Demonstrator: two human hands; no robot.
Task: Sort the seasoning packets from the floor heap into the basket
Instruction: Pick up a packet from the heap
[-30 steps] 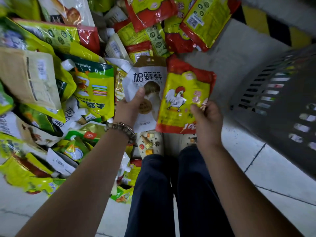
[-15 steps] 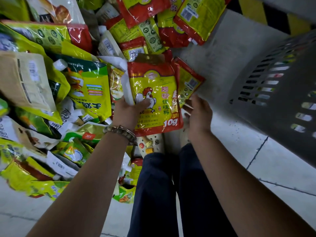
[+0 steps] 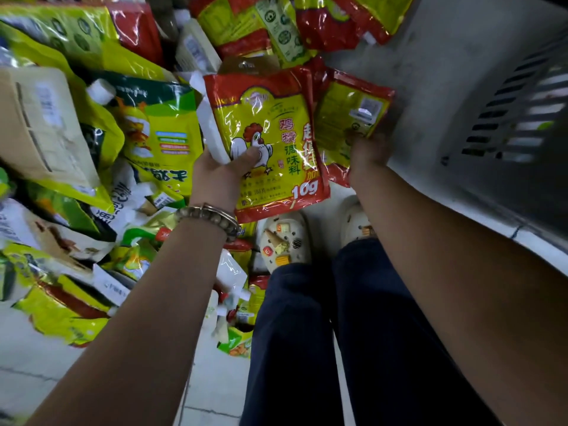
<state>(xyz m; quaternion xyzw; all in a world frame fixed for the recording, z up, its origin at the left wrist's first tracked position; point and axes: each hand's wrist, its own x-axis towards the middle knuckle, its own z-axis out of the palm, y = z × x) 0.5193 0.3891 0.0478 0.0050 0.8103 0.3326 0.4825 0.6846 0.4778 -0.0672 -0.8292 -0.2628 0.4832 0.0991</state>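
Two packets are held up at the frame's centre: the left hand (image 3: 219,176) clasps a red-and-yellow rooster packet (image 3: 270,142) with a white packet (image 3: 212,133) tucked behind it, thumb pressed on the front, while the right hand (image 3: 367,153) grips a second red-and-yellow packet (image 3: 350,118) by its lower edge, probably gathering matching ones before dropping them together. Across the left and top the heap (image 3: 92,133) covers the floor, and the grey slotted basket (image 3: 507,124) stands at the right edge, its contents hidden.
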